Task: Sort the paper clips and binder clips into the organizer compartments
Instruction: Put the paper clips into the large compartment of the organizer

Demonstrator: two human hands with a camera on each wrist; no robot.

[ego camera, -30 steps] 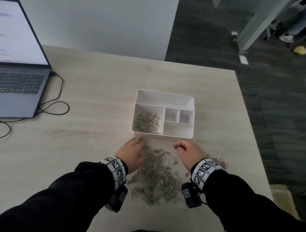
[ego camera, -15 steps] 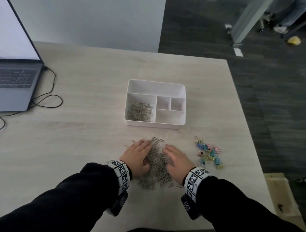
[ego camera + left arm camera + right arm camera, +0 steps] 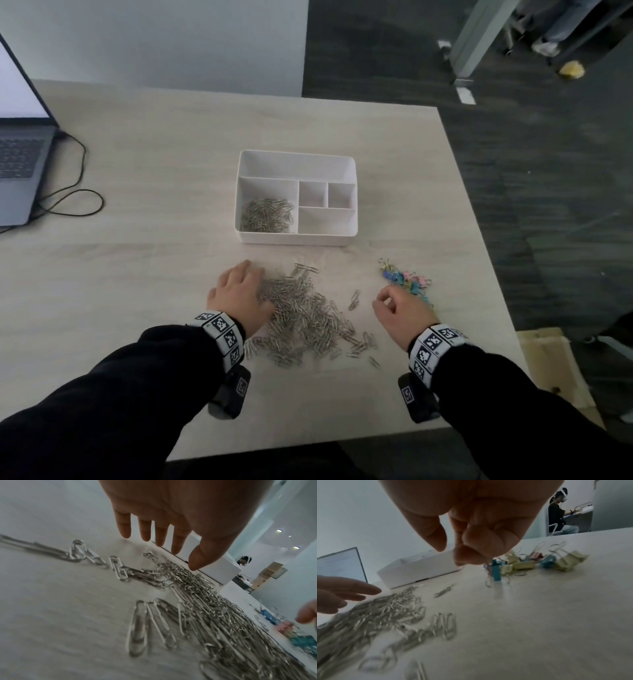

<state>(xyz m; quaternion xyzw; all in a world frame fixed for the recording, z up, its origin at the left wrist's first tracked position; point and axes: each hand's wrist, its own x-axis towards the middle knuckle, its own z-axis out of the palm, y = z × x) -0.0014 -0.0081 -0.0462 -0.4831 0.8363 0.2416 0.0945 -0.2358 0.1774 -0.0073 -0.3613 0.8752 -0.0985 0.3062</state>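
A white organizer (image 3: 296,156) stands mid-table, with silver paper clips (image 3: 267,216) in its large left compartment; the other compartments look bare. In front of it lies a loose pile of paper clips (image 3: 301,315) (image 3: 214,615). To the right is a small heap of coloured binder clips (image 3: 409,281) (image 3: 539,562). My left hand (image 3: 239,291) (image 3: 171,513) rests at the pile's left edge with fingers straight. My right hand (image 3: 399,308) (image 3: 471,527) hovers just left of the binder clips, fingers curled, thumb apart, nothing visibly held.
A laptop (image 3: 17,154) with a looped black cable (image 3: 75,202) sits at the table's far left. The table's right edge (image 3: 479,240) drops to dark carpet. A cardboard box (image 3: 548,363) stands on the floor at the right.
My right hand has left the paper clip pile and moved right toward the binder clips, curling its fingers. The left hand stays at the pile's left edge. The pile lies more spread out.
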